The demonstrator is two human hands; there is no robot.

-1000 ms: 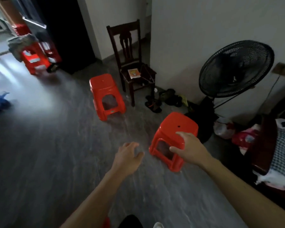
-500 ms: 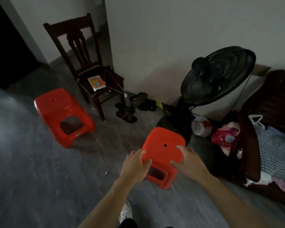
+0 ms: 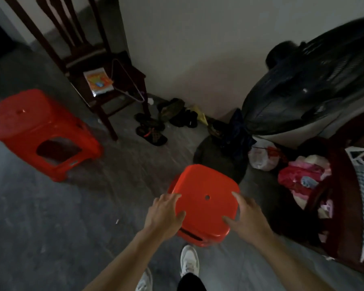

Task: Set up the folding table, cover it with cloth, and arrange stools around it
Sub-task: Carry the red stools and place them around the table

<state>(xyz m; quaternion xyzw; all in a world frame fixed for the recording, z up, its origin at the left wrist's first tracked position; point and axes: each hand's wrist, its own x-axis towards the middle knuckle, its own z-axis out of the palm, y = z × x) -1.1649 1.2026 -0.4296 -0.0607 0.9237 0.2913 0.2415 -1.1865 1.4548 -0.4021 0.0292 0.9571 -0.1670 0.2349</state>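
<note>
A red plastic stool (image 3: 206, 185) stands on the grey floor right in front of my feet, seen from above, with a small hole in its seat. My left hand (image 3: 165, 215) grips the seat's left edge, thumb lying on top. My right hand (image 3: 247, 217) grips the right edge the same way. A second red stool (image 3: 29, 124) stands apart at the left. No folding table or cloth is in view.
A dark wooden chair (image 3: 122, 80) with a packet on its seat stands by the wall corner behind the left stool. Shoes (image 3: 151, 133) lie beside it. A black standing fan (image 3: 315, 85) and a pile of clothes (image 3: 303, 177) crowd the right side.
I have stepped closer to the near stool and look more steeply down on it. My left hand moved from open air onto the stool's left edge; both hands now hold the seat.
</note>
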